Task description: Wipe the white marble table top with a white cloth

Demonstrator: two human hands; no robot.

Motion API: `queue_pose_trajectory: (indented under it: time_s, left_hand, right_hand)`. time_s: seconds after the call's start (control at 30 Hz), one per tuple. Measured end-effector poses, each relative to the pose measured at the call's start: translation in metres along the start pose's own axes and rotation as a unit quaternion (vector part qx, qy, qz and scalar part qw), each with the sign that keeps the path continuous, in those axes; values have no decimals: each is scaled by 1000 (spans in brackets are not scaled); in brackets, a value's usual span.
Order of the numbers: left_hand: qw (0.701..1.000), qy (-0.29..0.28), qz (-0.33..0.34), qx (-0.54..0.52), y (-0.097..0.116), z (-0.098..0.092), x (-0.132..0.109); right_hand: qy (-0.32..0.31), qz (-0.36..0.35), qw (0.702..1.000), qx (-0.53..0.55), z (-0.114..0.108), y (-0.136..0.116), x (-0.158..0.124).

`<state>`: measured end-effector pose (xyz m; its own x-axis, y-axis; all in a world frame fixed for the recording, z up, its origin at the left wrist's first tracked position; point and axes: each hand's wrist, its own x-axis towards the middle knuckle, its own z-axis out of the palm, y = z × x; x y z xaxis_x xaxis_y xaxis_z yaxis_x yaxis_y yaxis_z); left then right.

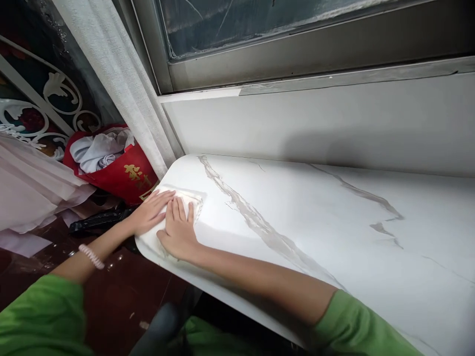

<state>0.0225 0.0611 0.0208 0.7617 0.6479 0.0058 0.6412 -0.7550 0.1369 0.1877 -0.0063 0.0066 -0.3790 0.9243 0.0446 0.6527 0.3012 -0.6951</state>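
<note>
A folded cream-white cloth lies flat on the left end of a white marble-patterned tabletop. My left hand rests on the cloth's left side near the rounded table edge, fingers stretched out. Beside it, my right hand presses flat on the cloth, its fingers spread and pointing toward the wall. The two hands are close together, fingertips nearly meeting. Parts of the cloth are hidden under both palms.
A white wall and a metal window frame border the table's far side. A white curtain hangs at the left corner. Past it stands a red bag stuffed with pale fabric, next to a pink bed skirt over a dark red floor.
</note>
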Motion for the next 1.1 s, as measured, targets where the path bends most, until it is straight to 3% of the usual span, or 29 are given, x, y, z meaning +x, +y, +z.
queue_pose_trajectory:
  time_s: [0.17, 0.27, 0.4, 0.53, 0.7, 0.87, 0.97, 1.1]
  left_hand:
    - [1000, 11, 24, -16, -56, 0, 78]
    - [1000, 25, 14, -8, -79, 3, 128]
    - [999, 30, 25, 16, -94, 8, 181]
    - [998, 31, 29, 38, -100, 9, 205]
    - [999, 20, 8, 48, -96, 9, 203]
    - [999, 13, -14, 42, -79, 9, 181]
    - [999, 22, -6, 38, -64, 11, 152]
    - [999, 31, 22, 31, -39, 13, 89]
  right_hand:
    - [54, 62, 995, -57, -17, 32, 70]
    - [91, 85, 989, -78, -36, 60, 107]
    - [131, 112, 982, -84, -59, 91, 136]
    - [148, 117, 977, -100, -69, 104, 147]
    - [138, 111, 977, -119, -70, 106, 148]
    - [105, 95, 979, -146, -66, 104, 132]
    - [91, 66, 979, -168, -54, 92, 108]
    - [72, 34, 984, -158, -28, 56, 58]
